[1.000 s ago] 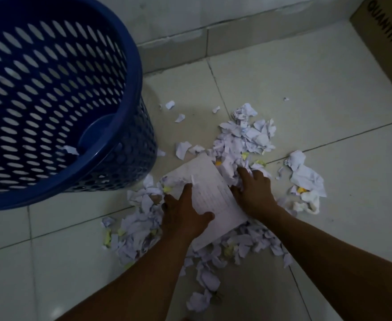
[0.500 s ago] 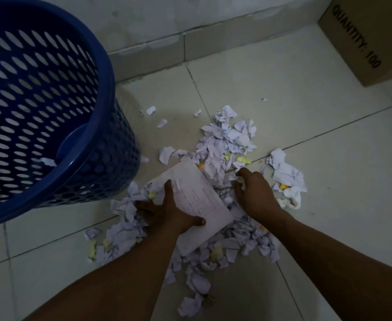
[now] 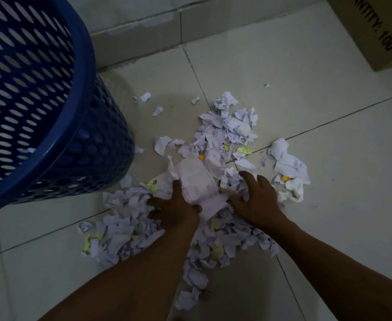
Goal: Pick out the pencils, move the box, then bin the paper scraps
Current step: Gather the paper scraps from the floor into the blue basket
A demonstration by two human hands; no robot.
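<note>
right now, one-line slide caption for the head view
Left hand and right hand bunch a sheet over paper scraps beside the blue bin.

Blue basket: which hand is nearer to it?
Left. The left hand grips the printed sheet just right of the blue basket; the right hand lies beyond that sheet, farther right.

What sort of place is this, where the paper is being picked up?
Probably an indoor room corner, perhaps a storeroom: a tiled floor meeting a wall, a blue wastebasket and a cardboard box.
</note>
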